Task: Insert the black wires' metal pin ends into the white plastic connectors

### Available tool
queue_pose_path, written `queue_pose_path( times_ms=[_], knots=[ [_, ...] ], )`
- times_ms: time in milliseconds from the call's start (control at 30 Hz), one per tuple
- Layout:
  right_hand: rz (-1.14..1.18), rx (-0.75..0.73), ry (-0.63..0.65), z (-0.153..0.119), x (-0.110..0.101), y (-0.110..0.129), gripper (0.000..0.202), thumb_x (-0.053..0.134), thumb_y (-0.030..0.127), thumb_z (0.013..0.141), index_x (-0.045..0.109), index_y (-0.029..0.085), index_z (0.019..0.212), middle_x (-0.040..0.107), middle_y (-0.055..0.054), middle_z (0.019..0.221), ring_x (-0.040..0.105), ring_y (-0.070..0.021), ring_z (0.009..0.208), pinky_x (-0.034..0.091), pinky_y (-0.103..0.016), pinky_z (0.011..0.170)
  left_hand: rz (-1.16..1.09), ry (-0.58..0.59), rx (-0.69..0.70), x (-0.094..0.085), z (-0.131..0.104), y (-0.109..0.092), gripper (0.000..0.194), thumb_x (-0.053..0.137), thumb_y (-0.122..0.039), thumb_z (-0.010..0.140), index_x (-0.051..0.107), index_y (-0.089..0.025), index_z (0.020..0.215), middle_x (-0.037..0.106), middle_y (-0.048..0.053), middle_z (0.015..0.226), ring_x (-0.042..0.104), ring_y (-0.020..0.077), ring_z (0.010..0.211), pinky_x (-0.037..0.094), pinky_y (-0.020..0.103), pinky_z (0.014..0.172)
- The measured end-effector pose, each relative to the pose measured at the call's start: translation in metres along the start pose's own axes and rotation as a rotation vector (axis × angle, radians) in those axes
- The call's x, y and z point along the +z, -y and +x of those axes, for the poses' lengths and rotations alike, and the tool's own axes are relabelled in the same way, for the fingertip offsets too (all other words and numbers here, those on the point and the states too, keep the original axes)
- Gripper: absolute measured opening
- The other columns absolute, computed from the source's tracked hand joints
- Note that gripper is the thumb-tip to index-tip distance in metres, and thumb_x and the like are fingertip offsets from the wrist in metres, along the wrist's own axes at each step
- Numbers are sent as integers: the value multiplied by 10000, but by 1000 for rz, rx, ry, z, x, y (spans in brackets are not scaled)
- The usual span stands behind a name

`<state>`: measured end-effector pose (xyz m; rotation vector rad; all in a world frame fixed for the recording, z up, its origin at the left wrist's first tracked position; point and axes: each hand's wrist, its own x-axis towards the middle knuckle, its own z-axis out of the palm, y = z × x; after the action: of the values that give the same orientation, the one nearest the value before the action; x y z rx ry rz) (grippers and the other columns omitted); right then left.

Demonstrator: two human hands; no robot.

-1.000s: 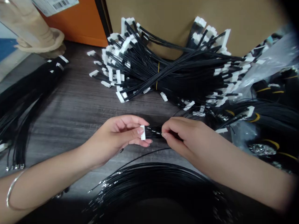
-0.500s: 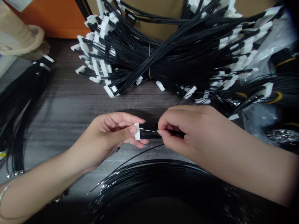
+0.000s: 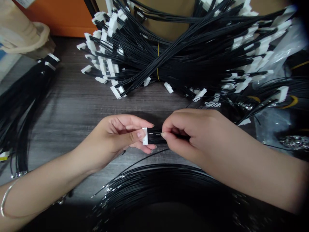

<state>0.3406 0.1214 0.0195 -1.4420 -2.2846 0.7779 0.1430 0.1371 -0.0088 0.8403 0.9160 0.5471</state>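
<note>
Pinched between the thumb and fingers of my left hand (image 3: 123, 135) is a small white connector (image 3: 145, 136). Black wires (image 3: 154, 138) run out of its right side toward my right hand (image 3: 188, 132). The right thumb and forefinger are closed on the wires a short way from the connector, and the fingers hide where those wires continue. A thin printed or shiny line shows along one wire. Below both hands a curved bundle of loose black wires (image 3: 164, 174) lies with bright metal terminals (image 3: 111, 187) at its left end.
A large heap of black cables (image 3: 183, 61) with white connectors, tied by a yellow band (image 3: 158, 61), lies at the back. More black cables (image 3: 26, 83) lie left, near a beige holder (image 3: 29, 38). Clear plastic bags (image 3: 272, 125) and wires are at right. An orange box (image 3: 58, 16) stands behind.
The whole view has shifted slightly. My right fingertips sit a little closer to the white connector along the wires. The left hand keeps the same grip.
</note>
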Motion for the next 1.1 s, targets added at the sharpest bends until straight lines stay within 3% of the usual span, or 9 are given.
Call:
queue_pose_path(
  times_ms=[433, 733, 1100],
  knots=[
    [63, 80, 52, 3, 0, -1, 171, 571, 126, 723, 600, 215, 579, 570, 89, 536, 474, -42, 486, 321, -214, 468, 37, 14, 2, 2, -3, -1, 141, 656, -128, 793, 707, -180, 914, 756, 3, 766, 710, 141, 689, 587, 224, 676],
    [126, 131, 131, 3, -5, -4, 166, 541, 197, 763, 609, 220, 613, 551, 109, 494, 451, -10, 413, 304, -174, 399, 62, 17, 73, -1, 0, 5, 149, 661, -124, 787, 709, -182, 916, 760, 6, 760, 715, 134, 671, 593, 217, 655],
    [84, 70, 104, 0, 1, -7, 172, 543, 194, 806, 620, 225, 656, 580, 107, 572, 497, -20, 516, 335, -179, 471, 91, 20, 74, 0, -2, 4, 150, 659, -102, 786, 698, -167, 916, 760, 1, 749, 720, 145, 687, 592, 221, 675]
  ],
)
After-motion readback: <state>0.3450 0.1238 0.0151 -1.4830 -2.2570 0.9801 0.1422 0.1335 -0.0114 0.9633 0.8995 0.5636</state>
